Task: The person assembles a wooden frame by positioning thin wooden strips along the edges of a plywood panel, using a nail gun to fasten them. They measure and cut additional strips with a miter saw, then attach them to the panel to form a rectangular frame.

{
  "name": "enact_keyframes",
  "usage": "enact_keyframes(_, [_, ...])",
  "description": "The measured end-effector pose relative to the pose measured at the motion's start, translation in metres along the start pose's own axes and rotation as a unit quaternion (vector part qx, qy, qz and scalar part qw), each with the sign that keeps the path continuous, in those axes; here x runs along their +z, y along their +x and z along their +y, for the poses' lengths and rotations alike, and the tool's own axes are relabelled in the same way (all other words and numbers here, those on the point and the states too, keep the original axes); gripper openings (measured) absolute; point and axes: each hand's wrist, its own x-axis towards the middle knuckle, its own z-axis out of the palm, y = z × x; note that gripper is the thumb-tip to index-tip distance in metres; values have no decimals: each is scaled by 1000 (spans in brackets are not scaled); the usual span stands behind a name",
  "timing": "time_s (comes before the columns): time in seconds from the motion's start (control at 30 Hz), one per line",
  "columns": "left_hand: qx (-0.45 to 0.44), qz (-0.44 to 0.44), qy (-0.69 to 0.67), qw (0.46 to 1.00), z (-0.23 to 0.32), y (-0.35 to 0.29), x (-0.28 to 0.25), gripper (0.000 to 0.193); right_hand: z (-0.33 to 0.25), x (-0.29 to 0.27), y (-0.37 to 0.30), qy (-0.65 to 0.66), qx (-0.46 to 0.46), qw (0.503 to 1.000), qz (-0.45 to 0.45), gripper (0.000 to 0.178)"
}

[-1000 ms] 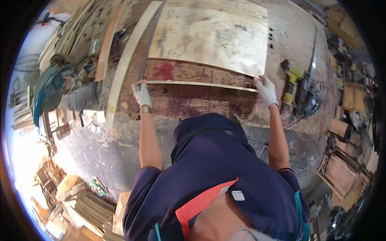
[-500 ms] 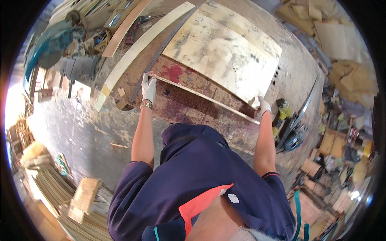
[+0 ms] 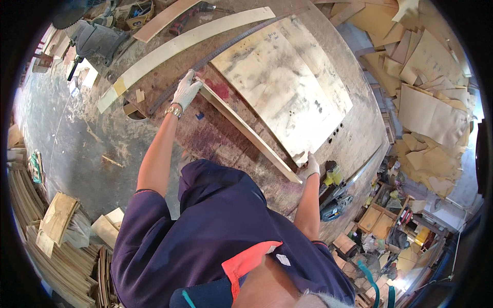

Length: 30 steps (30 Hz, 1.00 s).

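A long, narrow wooden strip (image 3: 246,128) spans the gap between my two gloved hands, with a broad pale face and a thin edge showing. My left hand (image 3: 187,92), in a white glove with a gold watch at the wrist, closes on its far-left end. At the near-right end my right hand (image 3: 311,167), also gloved, grips the strip; its fingers are partly hidden and close to a panel corner. Beyond the strip lies a large pale wooden panel (image 3: 280,77) with dark stains, on the stained worktable (image 3: 226,138).
Left of the panel lie a long metal ruler (image 3: 169,92), a curved pale board (image 3: 179,46) and a red-and-black power drill (image 3: 191,16). A blue power tool (image 3: 336,208) sits at the table's right edge. Stacked boards (image 3: 56,256) and cardboard scraps (image 3: 436,113) surround the table.
The view has turned and shifted. The strip now shows more of its broad face and slants more steeply toward me on the right. Both hands stay at its ends.
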Motion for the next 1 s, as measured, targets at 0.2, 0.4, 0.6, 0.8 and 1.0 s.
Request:
enact_keyframes(0.2, [-103,-63,100,988,57,70,24,52,-1,-17,11,-168,-141,975,-30,44])
enact_keyframes(0.4, [-99,-80,188,974,47,98,34,53,1,-9,3,-207,-190,960,1,51])
enact_keyframes(0.6, [-161,-96,-15,982,68,70,19,51,8,9,-5,-181,-153,963,125,63])
enact_keyframes(0.8, [-116,-136,-130,975,45,65,6,71,3,-22,14,-192,-115,974,24,69])
enact_keyframes(1.0, [-178,-183,-203,945,53,32,-8,89,28,-24,-3,-44,-91,986,-130,48])
